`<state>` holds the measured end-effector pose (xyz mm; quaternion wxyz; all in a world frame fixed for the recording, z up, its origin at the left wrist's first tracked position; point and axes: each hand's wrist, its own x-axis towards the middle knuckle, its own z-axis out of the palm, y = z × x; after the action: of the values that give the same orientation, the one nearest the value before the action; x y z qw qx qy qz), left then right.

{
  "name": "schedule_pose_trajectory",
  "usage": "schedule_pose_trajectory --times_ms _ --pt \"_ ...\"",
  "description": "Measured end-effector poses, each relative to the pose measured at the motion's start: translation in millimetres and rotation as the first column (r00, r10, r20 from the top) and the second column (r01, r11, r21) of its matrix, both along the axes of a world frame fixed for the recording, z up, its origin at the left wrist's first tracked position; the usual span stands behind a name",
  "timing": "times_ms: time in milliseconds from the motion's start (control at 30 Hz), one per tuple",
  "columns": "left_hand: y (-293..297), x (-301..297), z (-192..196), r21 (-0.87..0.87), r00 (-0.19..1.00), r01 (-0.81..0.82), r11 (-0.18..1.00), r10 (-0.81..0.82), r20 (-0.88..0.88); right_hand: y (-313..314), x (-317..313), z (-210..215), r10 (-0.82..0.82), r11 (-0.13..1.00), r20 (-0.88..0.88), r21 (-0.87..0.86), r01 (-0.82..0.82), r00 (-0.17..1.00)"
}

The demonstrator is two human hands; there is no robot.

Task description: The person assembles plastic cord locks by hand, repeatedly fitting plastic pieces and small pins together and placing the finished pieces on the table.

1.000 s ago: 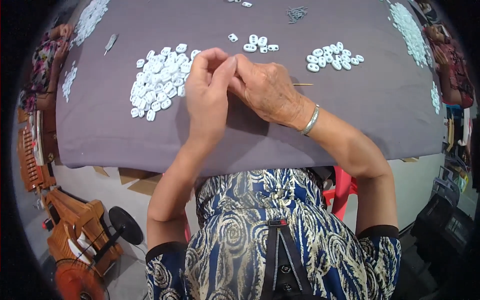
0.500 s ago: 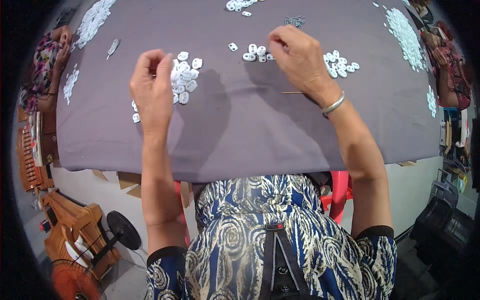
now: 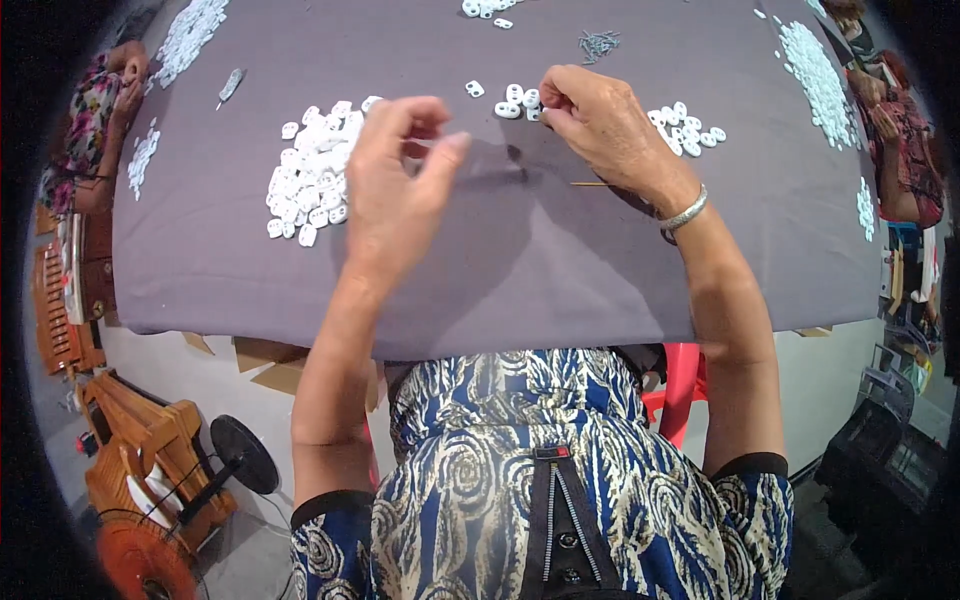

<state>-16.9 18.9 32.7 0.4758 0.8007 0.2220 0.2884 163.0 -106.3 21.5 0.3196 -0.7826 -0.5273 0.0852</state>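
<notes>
My left hand [image 3: 395,185] hovers at the right side of a pile of small white two-holed plastic pieces [image 3: 310,180], hiding part of it. Its fingers curl loosely, the thumb stands apart, and no piece shows between them. To the right, my right hand [image 3: 610,130] has thumb and forefinger pressed together beside a small cluster of similar white pieces [image 3: 508,110]. Whatever the pinch may hold is hidden. One loose white piece [image 3: 474,89] lies left of that cluster. Another group of white ovals [image 3: 690,133] lies right of my right hand.
A thin yellowish stick [image 3: 588,184] lies below my right hand on the grey cloth-covered table [image 3: 480,260]. Grey metal bits [image 3: 599,46] form a heap beyond it. Large white piles [image 3: 815,80] lie toward the sides, where two other people sit. A small silvery tool [image 3: 231,85] lies far left.
My left hand has moved right from over the white pile, its thumb now spread from the fingers. My right hand stays pinched beside the small cluster, nearly unmoved.
</notes>
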Motion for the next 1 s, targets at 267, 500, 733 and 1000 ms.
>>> schedule_pose_trajectory --times_ms 267,500,733,1000 --pt "-21 8 -14 -0.144 0.991 0.128 0.981 -0.122 0.050 4 -31 9 0.161 0.967 -0.718 0.252 0.037 0.677" --pt "-20 6 -15 -0.252 0.987 0.098 0.963 -0.061 0.150 11 -52 8 0.156 0.946 -0.724 0.306 0.111 0.672" --pt "-16 6 -18 -0.287 0.974 0.105 0.952 -0.040 0.223 10 -50 0 0.116 0.957 -0.578 0.282 0.064 0.808" --pt "-14 8 -14 -0.455 0.939 0.231 0.860 -0.076 0.334 5 -44 9 0.128 0.985 -0.621 0.171 -0.026 0.773"
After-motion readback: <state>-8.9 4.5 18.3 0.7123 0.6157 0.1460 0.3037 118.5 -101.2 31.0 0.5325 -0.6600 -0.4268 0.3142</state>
